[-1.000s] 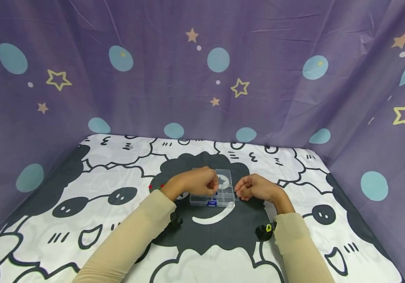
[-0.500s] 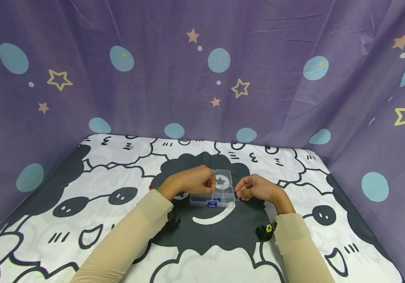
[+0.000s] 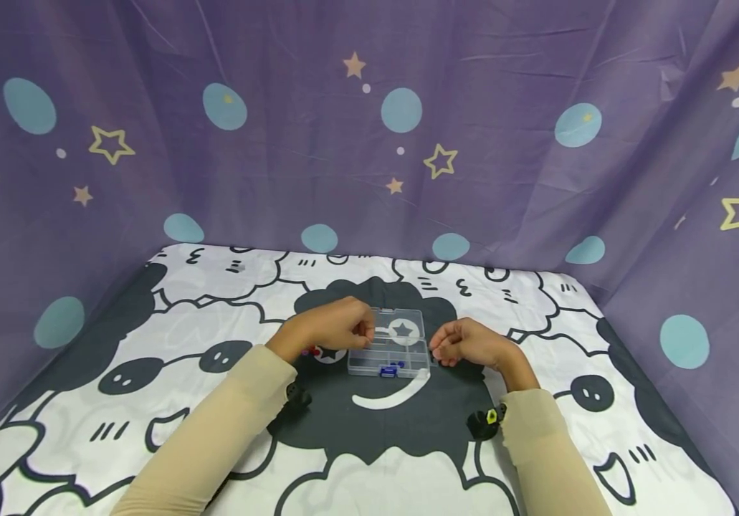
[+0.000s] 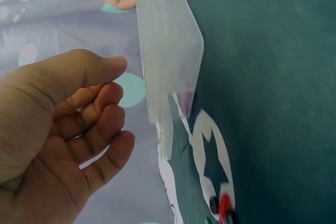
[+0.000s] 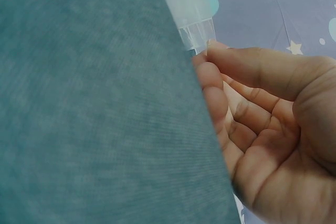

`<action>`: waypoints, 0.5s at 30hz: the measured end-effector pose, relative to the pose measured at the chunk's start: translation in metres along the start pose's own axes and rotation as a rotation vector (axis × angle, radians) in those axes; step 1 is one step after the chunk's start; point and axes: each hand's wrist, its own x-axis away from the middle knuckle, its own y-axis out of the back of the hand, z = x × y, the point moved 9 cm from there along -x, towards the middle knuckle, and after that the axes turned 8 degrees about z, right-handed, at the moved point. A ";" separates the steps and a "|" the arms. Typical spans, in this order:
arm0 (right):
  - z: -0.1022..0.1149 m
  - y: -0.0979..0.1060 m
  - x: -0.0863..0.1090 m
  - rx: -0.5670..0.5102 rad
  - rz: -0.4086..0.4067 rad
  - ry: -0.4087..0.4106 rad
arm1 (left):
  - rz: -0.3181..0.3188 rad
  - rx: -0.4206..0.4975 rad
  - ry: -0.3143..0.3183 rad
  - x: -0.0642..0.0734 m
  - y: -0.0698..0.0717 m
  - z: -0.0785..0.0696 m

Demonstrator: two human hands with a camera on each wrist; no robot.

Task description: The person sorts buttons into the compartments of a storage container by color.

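A clear plastic compartment box lies on the cloth with its lid folded back and a blue latch in front. Small blue pieces sit in a front compartment, too tiny to identify. My left hand hovers over the box's left end; the left wrist view shows its thumb and loosely bent fingers apart, holding nothing. At the box's right end is my right hand. In the right wrist view its thumb and forefinger tips come together by the box's corner; whether they pinch it is unclear.
Small red pieces lie left of the box, partly behind the left wrist; the left wrist view also shows dark and green ones beside a red piece. A patterned cloth covers the table. Purple curtains stand behind and at the sides.
My left hand has let go of a small blue piece, now in the front compartment, and moved left and slightly away from me. My right hand has kept its place.
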 end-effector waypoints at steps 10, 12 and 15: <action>0.001 0.000 0.001 0.001 -0.007 -0.008 | -0.020 0.011 0.031 0.021 0.006 0.013; 0.000 0.000 0.001 0.001 -0.008 -0.010 | -0.023 0.006 0.046 0.026 0.008 0.018; 0.001 0.000 0.001 -0.001 -0.012 -0.012 | -0.021 -0.001 0.079 0.033 0.009 0.026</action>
